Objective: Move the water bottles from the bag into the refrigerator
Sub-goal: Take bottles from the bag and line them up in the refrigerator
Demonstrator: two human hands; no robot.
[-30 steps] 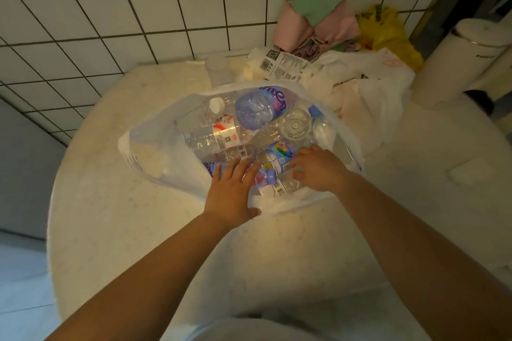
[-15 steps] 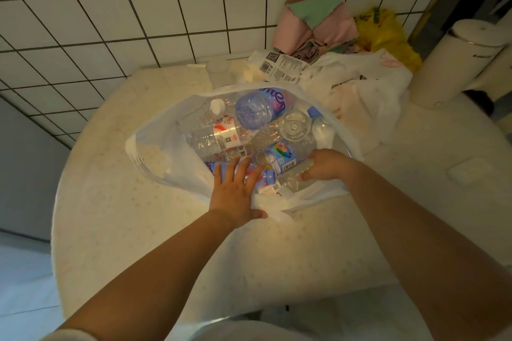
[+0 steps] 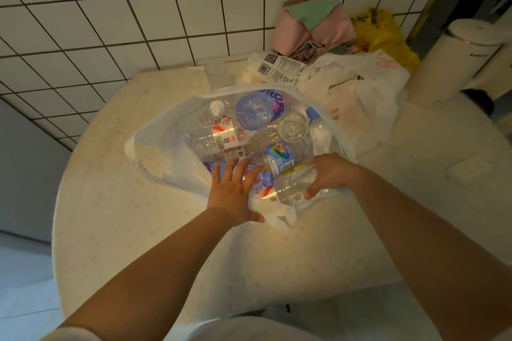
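Plastic bag (image 3: pixel 155 158) of water bottles (image 3: pixel 221 135) sits open on a pale worktop (image 3: pixel 110 216) against a tiled wall. At the bag's near edge, the left hand (image 3: pixel 232 191) lies flat on the bottles, fingers (image 3: pixel 235 171) spread and straight. Just right of it, the right hand (image 3: pixel 329 174) grips the base of a clear bottle (image 3: pixel 293 185) lying at the bag's mouth, fingers curled round it. Behind the bag lie crumpled white bags (image 3: pixel 368 91), folded cloths (image 3: pixel 313 28) and, far right, a white canister (image 3: pixel 448 63).
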